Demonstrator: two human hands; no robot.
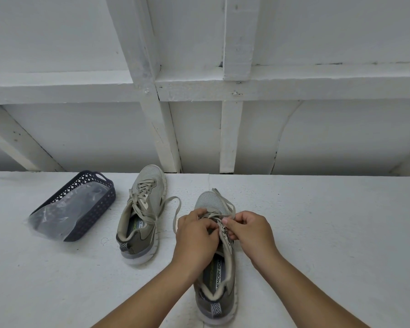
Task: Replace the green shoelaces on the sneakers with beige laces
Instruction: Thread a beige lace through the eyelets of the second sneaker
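Two sneakers sit on a white table (317,233). The near sneaker (217,268) points away from the person, with its heel close to the bottom of the view. Both hands are on top of it, over the part where the laces go. The left hand (195,235) is curled, and its fingers pinch a bit of the beige lace (231,209) on the left side of the shoe. The right hand (247,229) is curled too, and its fingertips pinch the lace on the right side, near the holes. The two hands are very close, almost touching. One end of the lace loops out past the toe of the shoe. Another end loops out to the left, beside the left hand.

The far sneaker (141,214) lies to the left, well apart from the hands. It has a beige lace (143,200) in it, and the ends look loose.

Farther left is a dark basket (90,209) with holes in its sides. A clear plastic bag (57,216) lies in it and sticks out at the near end.
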